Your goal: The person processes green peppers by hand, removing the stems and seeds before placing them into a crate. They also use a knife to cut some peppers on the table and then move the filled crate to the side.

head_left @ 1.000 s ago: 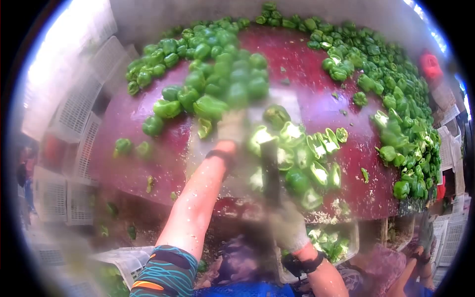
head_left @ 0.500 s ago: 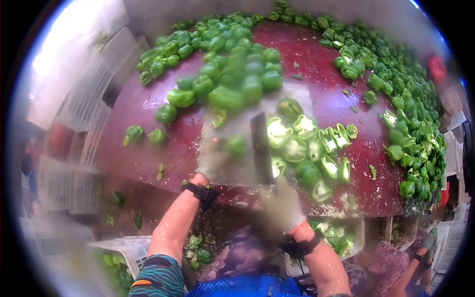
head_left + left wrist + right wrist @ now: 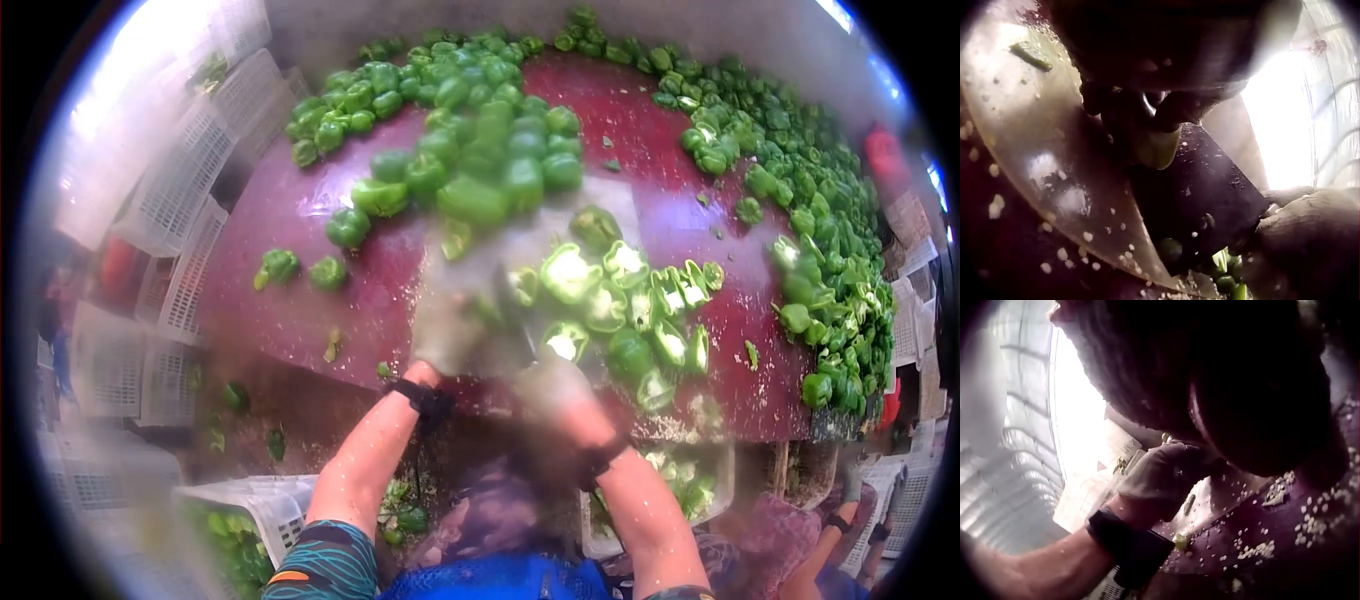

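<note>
On the pale cutting board (image 3: 615, 200) my gloved left hand (image 3: 445, 330) grips a green bell pepper, blurred in the head view; a piece of pepper (image 3: 1159, 150) shows under its fingers in the left wrist view. My gloved right hand (image 3: 552, 388) holds a broad-bladed knife, whose dark blade (image 3: 1200, 194) lies right beside that pepper. In the right wrist view my right hand is a dark shape, with the left glove (image 3: 1163, 472) beyond it. Cut pepper halves (image 3: 570, 272) lie to the right of the blade.
Whole peppers (image 3: 470, 125) are heaped behind the board, and a long pile (image 3: 810, 200) lines the table's right side. Seeds dot the red table (image 3: 330, 300). White crates (image 3: 180, 195) stand at left; a bin of cut peppers (image 3: 720, 500) sits below the front edge.
My left hand has drawn back from the pepper heap to the board's front with a pepper. The knife, upright in view before, is now lowered beside it, and my right hand has moved nearer the left.
</note>
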